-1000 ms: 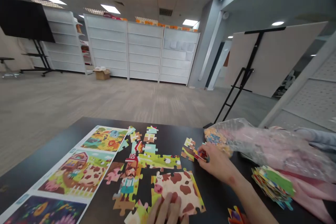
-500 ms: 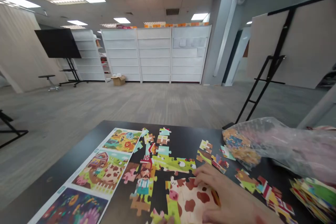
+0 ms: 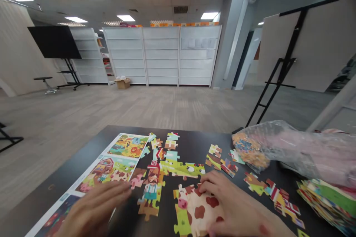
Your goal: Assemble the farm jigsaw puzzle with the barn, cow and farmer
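- The right hand (image 3: 233, 203) lies open and palm-down on the cow section (image 3: 194, 211) of joined jigsaw pieces, its fingers spread over the top edge; it rests on the section without clenching it.
- The cow section sits directly under that hand, its lower part cut off by the bottom of the view, so its full length cannot be judged.
- The left hand (image 3: 94, 207) is open, fingers stretched toward the farmer section (image 3: 150, 192), and shows nothing held. Its fingertips stop just short of that section's left side, beside a pink pig piece (image 3: 137, 180).
- The farmer section stands between the hands, its long axis running away from the person. The left hand is the nearer to it, while the right hand is nearer the cow.
- A long printed picture sheet (image 3: 125, 148) lies angled under the left hand's reach, on a black table (image 3: 194, 137).
- Loose jigsaw pieces (image 3: 282, 202) lie right of the cow section, and a tall stack of pieces (image 3: 324, 203) sits near the table's right edge.
- A clear plastic bag (image 3: 292, 152) holding more pieces lies further along the table.
- Beyond the table, white shelving (image 3: 161, 55) lines the far wall, with a cardboard box (image 3: 122, 83) at its foot.
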A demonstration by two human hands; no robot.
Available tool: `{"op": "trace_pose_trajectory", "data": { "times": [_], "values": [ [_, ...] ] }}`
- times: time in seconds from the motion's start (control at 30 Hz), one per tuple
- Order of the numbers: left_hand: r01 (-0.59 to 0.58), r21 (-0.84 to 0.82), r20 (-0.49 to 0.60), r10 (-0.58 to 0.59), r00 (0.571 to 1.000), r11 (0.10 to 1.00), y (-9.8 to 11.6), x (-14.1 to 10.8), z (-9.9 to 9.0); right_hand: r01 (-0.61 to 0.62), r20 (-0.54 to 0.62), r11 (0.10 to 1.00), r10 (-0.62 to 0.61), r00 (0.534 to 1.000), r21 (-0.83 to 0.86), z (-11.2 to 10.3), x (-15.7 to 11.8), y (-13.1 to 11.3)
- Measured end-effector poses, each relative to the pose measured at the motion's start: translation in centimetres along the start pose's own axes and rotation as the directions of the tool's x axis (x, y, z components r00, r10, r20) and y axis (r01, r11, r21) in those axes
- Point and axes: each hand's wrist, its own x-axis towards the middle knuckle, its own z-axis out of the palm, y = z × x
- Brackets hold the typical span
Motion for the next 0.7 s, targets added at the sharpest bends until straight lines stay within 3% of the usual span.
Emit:
{"op": "trace_pose_trajectory", "data": {
  "times": [0.1, 0.17, 0.33, 0.4, 0.5, 0.57, 0.7],
  "values": [
    [-0.011, -0.013, -0.024, 0.011, 1.0, 1.0, -4.0, 0.7, -0.3, -0.008, -0.015, 1.0, 0.008, 1.0, -0.003, 0.3, 0.1, -0.3],
    [0.021, -0.028, 0.018, -0.021, 1.0, 0.999, -4.2, 1.0, -0.2, -0.019, -0.022, 1.0, 0.019, 1.0, -0.006, 0.6, 0.3, -0.7],
    [0.108, -0.052, 0.193, -0.097, 0.976, 0.993, 0.8, 1.8, 1.6, -0.059, 0.067, 0.998, 0.06, 0.996, -0.026, 1.3, 0.7, -1.5],
    [0.156, -0.099, 0.341, -0.114, 0.933, 0.983, 2.9, 2.7, 2.7, -0.046, 0.093, 0.998, 0.05, 0.994, -0.037, 1.4, 0.7, -1.4],
    [0.272, -0.154, 0.537, -0.151, 0.83, 0.95, 4.7, 4.3, 4.0, 0.0, 0.097, 0.998, 0.006, 0.995, -0.056, 1.6, 0.6, -0.8],
    [0.339, -0.17, 0.595, -0.178, 0.784, 0.925, 5.2, 5.1, 4.2, 0.036, 0.095, 0.998, -0.031, 0.995, -0.052, 1.7, 0.6, -0.4],
    [0.402, -0.177, 0.636, -0.208, 0.743, 0.898, 6.0, 5.5, 4.0, 0.05, 0.078, 0.999, -0.05, 0.996, -0.001, 2.1, 0.7, -0.6]
  ]
}}
